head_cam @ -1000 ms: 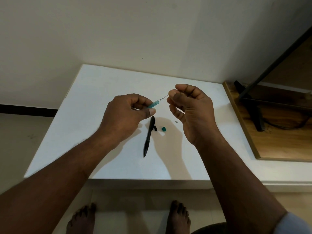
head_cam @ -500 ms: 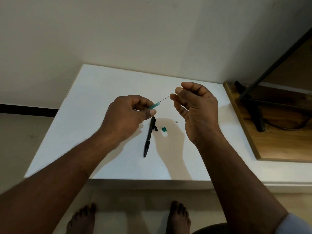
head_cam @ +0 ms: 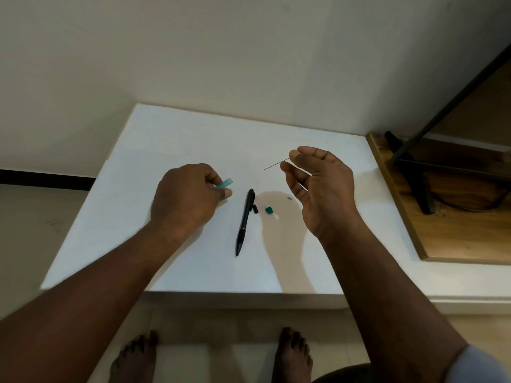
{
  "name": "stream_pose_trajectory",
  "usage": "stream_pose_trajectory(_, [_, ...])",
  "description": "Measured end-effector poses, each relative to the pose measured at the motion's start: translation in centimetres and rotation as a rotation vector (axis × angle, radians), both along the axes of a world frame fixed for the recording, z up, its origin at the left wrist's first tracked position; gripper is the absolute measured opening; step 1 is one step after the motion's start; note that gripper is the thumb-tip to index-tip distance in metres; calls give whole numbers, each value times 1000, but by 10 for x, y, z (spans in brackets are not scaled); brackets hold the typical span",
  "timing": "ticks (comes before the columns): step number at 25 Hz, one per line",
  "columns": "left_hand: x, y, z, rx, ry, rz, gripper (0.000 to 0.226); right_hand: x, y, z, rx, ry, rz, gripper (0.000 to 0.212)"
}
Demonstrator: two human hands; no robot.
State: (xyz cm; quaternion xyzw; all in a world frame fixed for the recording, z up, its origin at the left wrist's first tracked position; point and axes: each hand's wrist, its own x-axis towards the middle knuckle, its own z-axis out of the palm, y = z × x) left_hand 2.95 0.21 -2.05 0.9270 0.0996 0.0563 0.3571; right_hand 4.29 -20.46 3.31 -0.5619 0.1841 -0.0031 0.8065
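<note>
My left hand (head_cam: pixel 188 200) pinches a short teal tube (head_cam: pixel 225 183) between thumb and fingers above the white table (head_cam: pixel 171 139). My right hand (head_cam: pixel 318 186) pinches one end of a thin dark lead (head_cam: pixel 275 164), whose free end points left toward the tube, well apart from it. Between the hands a black pen (head_cam: pixel 244 221) lies on the table, its tip toward me. Beside it lie a small black piece (head_cam: pixel 255 209), a small teal cap (head_cam: pixel 268 210) and a tiny white bit (head_cam: pixel 276 216).
A tiny grey piece (head_cam: pixel 289 198) lies on the table under my right hand. A wooden board (head_cam: pixel 459 230) with a black stand (head_cam: pixel 414 172) and a cable sits at the right. A wall rises behind the table. My bare feet (head_cam: pixel 293 355) stand below the front edge.
The thin lead has come out of the teal tube. My right hand moved right with the lead and my left hand moved left with the tube, so the two are now apart.
</note>
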Motion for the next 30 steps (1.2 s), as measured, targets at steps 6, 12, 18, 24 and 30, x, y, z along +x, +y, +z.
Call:
stream_pose_trajectory(6, [-1,-1,-4,260,-10,25,32,0,0,0,-31,24,9,14])
stream_pose_trajectory(12, [0,-4,-5,330,-18,34,34,0,-1,0,-56,21,25,14])
stream_pose_trajectory(18, [0,-7,-1,317,-1,29,35,1,-1,-1,-84,19,34,14])
stream_pose_trajectory(24, [-7,-22,7,230,-87,-76,31,2,-1,-2,-104,18,44,14])
stream_pose_trajectory(30, [-16,-42,5,295,75,-116,46,1,0,-3,-126,23,53,13])
